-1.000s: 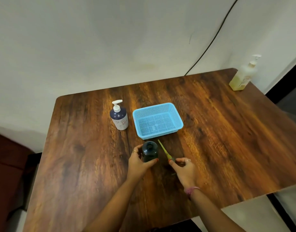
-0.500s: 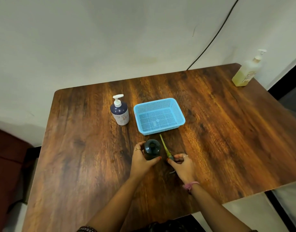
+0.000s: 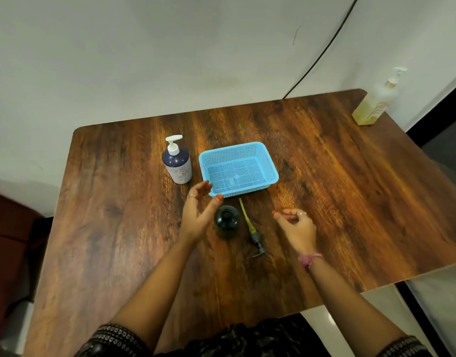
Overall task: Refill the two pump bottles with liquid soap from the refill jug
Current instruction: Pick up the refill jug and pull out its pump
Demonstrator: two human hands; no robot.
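A small dark bottle [image 3: 227, 220] stands uncapped near the middle of the wooden table [image 3: 350, 202]. Its dark pump head with a yellow-green tube [image 3: 250, 228] lies flat on the table just right of it. My left hand [image 3: 199, 210] hovers beside the bottle's left side with relaxed fingers, holding nothing. My right hand [image 3: 295, 224] floats right of the pump, fingers loosely curled and empty. A dark blue pump bottle with a white pump [image 3: 177, 162] stands behind my left hand. A pale yellow pump bottle [image 3: 376, 103] stands at the far right corner.
A blue mesh basket [image 3: 269, 164], holding nothing, sits between the dark blue bottle and the table's middle, just beyond my left fingertips. A black cable [image 3: 322, 51] runs down the wall behind the table. The table's right edge drops to the floor.
My left hand let go of the dark bottle and lifted away toward the basket. My right hand released the pump, which now lies on the table, and drew off to the right.
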